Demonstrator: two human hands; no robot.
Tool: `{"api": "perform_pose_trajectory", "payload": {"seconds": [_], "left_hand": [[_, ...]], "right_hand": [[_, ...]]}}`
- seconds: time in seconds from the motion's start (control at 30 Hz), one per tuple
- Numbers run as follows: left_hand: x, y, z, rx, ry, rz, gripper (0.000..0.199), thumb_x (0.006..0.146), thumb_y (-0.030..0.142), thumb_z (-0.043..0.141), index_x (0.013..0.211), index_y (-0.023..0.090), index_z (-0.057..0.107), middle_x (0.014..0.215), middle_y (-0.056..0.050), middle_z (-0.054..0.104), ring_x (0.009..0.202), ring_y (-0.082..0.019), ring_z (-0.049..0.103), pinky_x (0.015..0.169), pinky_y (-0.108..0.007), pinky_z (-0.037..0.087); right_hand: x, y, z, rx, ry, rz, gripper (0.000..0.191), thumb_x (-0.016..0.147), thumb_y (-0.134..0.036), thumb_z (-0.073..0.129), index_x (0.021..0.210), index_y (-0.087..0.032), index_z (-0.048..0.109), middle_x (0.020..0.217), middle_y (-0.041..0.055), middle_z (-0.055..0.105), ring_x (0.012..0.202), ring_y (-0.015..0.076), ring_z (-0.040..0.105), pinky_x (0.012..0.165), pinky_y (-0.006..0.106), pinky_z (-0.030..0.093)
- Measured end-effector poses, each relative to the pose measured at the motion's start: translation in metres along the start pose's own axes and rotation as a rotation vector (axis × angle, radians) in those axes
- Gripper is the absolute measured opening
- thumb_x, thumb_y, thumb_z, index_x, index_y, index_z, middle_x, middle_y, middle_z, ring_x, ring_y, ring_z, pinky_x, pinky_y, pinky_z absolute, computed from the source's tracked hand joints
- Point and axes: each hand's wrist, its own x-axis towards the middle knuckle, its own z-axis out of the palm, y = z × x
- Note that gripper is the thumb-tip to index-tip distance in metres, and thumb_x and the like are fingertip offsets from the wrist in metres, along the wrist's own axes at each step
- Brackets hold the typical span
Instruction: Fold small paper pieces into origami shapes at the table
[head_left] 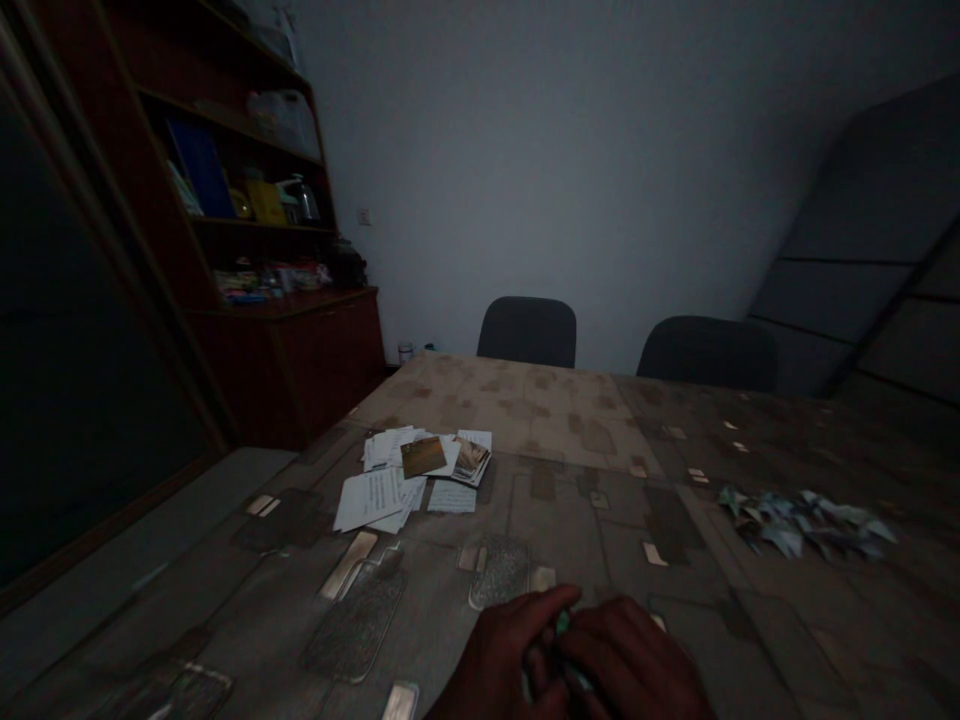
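Brown and patterned, the surface (570,430) bears a pile of cards (375,498) and, well apart to the right, a heap of crumpled paper (780,525), perhaps to keep them from mixing. Left hand (510,640) and right hand (630,650) curl together around a greenish piece (562,622), probably so both can press it. Small, mostly hidden, its shape cannot be told.

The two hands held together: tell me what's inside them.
Between the left hand and the right hand, a small green piece shows, with a dim paler bit lower down. The hands cover the rest, so its full shape cannot be seen.
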Motion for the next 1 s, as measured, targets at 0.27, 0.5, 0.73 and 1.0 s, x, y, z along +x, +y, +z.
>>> {"api": "perform_pose_trajectory", "payload": {"seconds": [0.27,0.5,0.73,1.0], "left_hand": [[0.003,0.009,-0.004,-0.069,-0.045,-0.071,0.074,0.061,-0.001,0.058,0.134,0.016,0.057,0.097,-0.009,0.072,0.069,-0.016,0.065,0.063,-0.022,0.055],[0.004,0.007,-0.001,-0.087,-0.052,-0.043,0.075,0.059,-0.001,0.057,0.132,0.018,0.058,0.093,-0.007,0.073,0.063,-0.013,0.062,0.059,-0.02,0.051],[0.005,0.008,-0.003,-0.07,-0.076,-0.068,0.072,0.063,0.004,0.057,0.134,0.013,0.055,0.088,-0.008,0.073,0.062,-0.014,0.062,0.058,-0.02,0.05],[0.005,0.007,-0.002,-0.008,-0.123,-0.03,0.078,0.062,0.001,0.054,0.139,0.008,0.048,0.091,-0.011,0.076,0.063,-0.017,0.066,0.061,-0.022,0.05]], "right_hand": [[-0.005,0.005,0.004,0.03,-0.018,0.014,0.017,0.092,-0.01,0.049,0.095,-0.017,0.064,0.081,0.0079,0.071,0.068,0.0196,0.063,0.058,0.029,0.05],[-0.004,0.005,0.004,0.036,-0.027,0.018,0.019,0.096,-0.015,0.045,0.09,-0.018,0.062,0.077,0.0059,0.069,0.066,0.0194,0.062,0.057,0.028,0.048],[-0.011,0.006,0.008,0.347,-0.026,0.203,0.019,0.101,-0.03,0.043,0.096,-0.021,0.059,0.085,0.0053,0.064,0.079,0.0203,0.063,0.068,0.03,0.052],[-0.016,0.004,0.015,0.451,-0.017,0.337,0.008,0.087,-0.016,0.056,0.088,-0.024,0.055,0.082,0.0009,0.061,0.074,0.0182,0.063,0.063,0.026,0.049]]}}
